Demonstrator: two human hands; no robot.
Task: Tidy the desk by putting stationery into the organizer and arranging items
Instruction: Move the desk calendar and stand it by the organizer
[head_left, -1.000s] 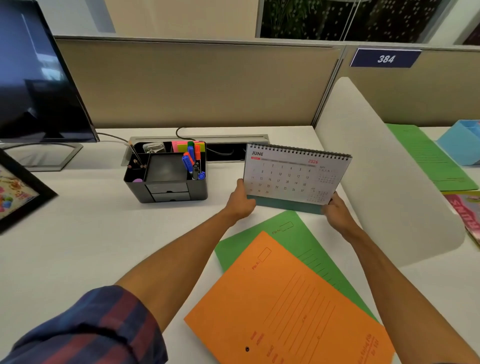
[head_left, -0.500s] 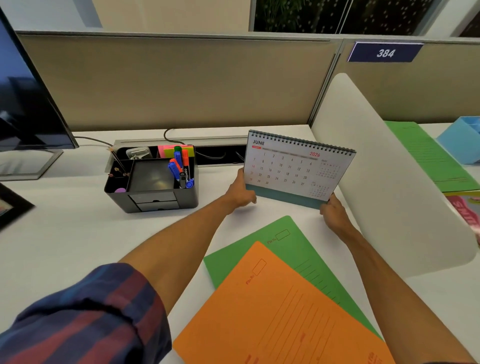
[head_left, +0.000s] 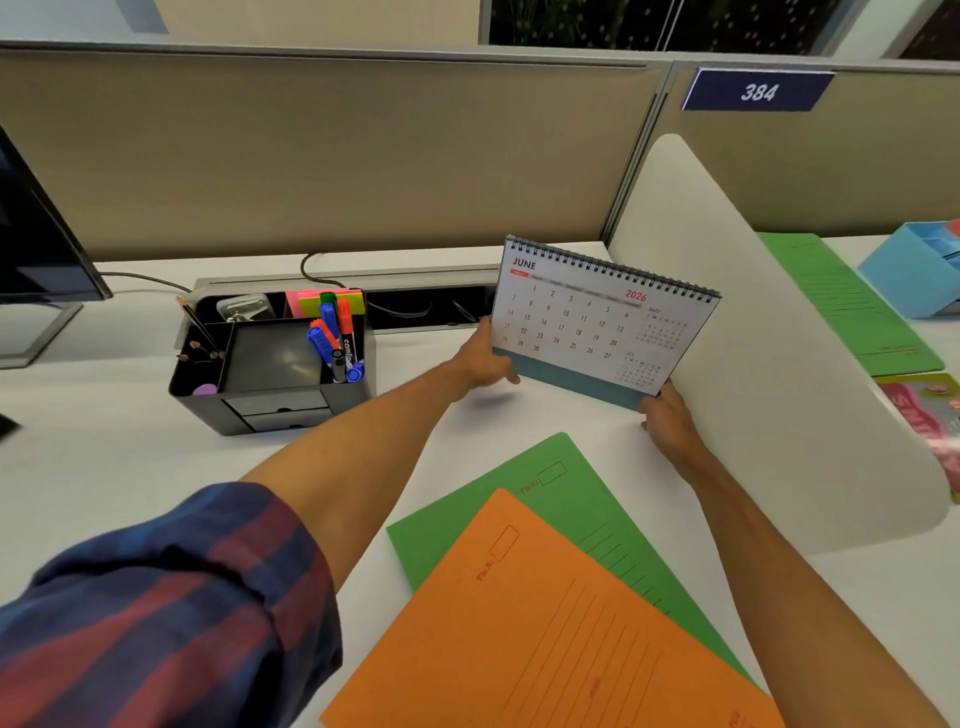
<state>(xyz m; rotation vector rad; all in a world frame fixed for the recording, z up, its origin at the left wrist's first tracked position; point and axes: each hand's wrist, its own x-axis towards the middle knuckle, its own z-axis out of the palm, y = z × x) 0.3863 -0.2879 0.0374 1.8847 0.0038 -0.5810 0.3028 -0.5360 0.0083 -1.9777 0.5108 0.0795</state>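
A spiral-bound desk calendar (head_left: 587, 322) showing June is held upright and slightly tilted over the white desk, right of the organizer. My left hand (head_left: 480, 361) grips its lower left edge. My right hand (head_left: 667, 421) holds its lower right corner from below. The black desk organizer (head_left: 343, 400) stands to the left, holding markers (head_left: 335, 338), pencils (head_left: 200, 335), sticky notes (head_left: 309, 301) and a binder clip (head_left: 241, 309). An orange folder (head_left: 545, 634) lies over a green folder (head_left: 561, 493) near the front of the desk.
A white curved divider (head_left: 779, 364) rises just right of the calendar. Behind runs a cable tray (head_left: 426, 306) and the beige partition. A monitor (head_left: 31, 249) stands far left. Beyond the divider lie a green folder (head_left: 841, 306), a blue box (head_left: 919, 270) and a magazine (head_left: 930, 421).
The view has shifted, so the organizer and monitor sit further left. Both hands keep their hold on the calendar, which has moved slightly right and tilted clockwise.
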